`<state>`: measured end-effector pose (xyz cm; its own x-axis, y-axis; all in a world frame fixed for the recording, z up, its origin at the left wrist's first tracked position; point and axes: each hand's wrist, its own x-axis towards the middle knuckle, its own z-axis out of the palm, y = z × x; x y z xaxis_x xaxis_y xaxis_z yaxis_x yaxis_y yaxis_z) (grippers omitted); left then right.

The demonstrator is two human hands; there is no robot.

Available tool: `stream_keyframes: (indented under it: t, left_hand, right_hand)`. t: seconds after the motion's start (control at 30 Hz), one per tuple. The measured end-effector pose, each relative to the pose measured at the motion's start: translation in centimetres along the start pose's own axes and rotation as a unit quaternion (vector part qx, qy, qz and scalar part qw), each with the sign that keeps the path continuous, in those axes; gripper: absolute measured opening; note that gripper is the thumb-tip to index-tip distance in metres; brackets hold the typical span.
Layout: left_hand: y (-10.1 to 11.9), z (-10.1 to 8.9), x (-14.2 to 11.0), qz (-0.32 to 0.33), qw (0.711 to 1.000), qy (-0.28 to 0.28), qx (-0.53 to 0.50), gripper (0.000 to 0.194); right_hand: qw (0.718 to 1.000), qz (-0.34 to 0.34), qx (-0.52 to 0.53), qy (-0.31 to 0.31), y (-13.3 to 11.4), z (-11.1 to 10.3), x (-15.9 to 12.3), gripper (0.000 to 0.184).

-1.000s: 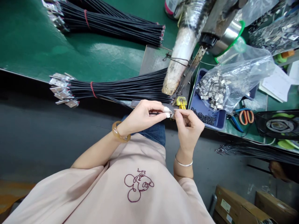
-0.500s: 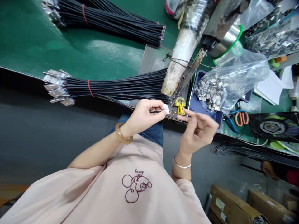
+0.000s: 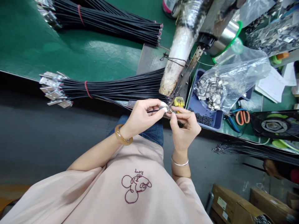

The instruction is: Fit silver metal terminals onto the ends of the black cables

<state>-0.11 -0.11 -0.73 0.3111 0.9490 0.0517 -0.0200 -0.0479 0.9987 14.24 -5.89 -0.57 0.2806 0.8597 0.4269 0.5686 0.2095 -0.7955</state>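
My left hand (image 3: pixel 142 116) is closed in a pinch on the end of a thin black cable (image 3: pixel 153 110) at the bench edge. My right hand (image 3: pixel 184 124) is closed too, its fingertips pinching a small metal clip (image 3: pixel 169 110) against that cable end. Both hands meet just below a tape-wrapped tool (image 3: pixel 176 59) and a small yellow fixture (image 3: pixel 179 101). A bundle of black cables with metal end pieces (image 3: pixel 112 88), tied by a red band, lies across the bench edge to the left of my hands.
A second cable bundle (image 3: pixel 105 21) lies farther back on the green mat (image 3: pixel 70 53). A blue tray (image 3: pixel 205 116) holds a clear bag of metal clips (image 3: pixel 224 84) and small black parts. Orange-handled scissors (image 3: pixel 243 116) lie to the right. Cardboard boxes (image 3: pixel 235 205) stand on the floor.
My right hand, which had opened and drawn away toward the blue tray half a second ago, has come back and closed on a metal clip at the cable end. My left hand stayed put.
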Motion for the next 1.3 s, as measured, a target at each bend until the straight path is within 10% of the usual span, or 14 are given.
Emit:
stream_keyframes:
  t: [1.3]
  left_hand:
    - [-0.1, 0.9, 0.3, 0.067, 0.991, 0.055, 0.1, 0.014]
  right_hand:
    - [0.99, -0.087, -0.098, -0.052, -0.6, -1.0, 1.4, 0.009]
